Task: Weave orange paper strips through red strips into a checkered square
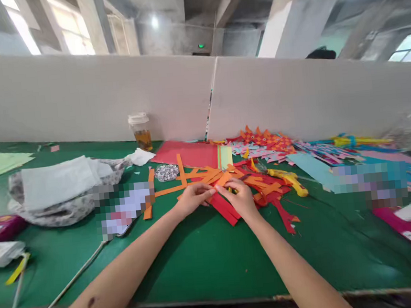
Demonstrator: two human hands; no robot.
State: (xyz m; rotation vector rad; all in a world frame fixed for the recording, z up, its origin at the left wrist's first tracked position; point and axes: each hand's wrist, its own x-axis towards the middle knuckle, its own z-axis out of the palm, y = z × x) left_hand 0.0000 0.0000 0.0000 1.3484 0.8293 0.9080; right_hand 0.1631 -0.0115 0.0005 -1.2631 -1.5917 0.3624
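My left hand and my right hand meet over the green table, fingertips pinched together on a small red and orange paper piece. Just below the fingers, red paper strips lie at a slant; whether they join the pinched piece is hidden. Around and behind my hands is a loose heap of orange paper strips. Close by my right hand, a dark blade and an orange-red loop look like scissors, partly covered. A yellow glue gun lies to the right.
A phone on a charging cable and a patterned cloth bundle are at left. Behind stand a lidded drink cup and a red sheet. Folded paper pieces pile up at back right, against a white partition.
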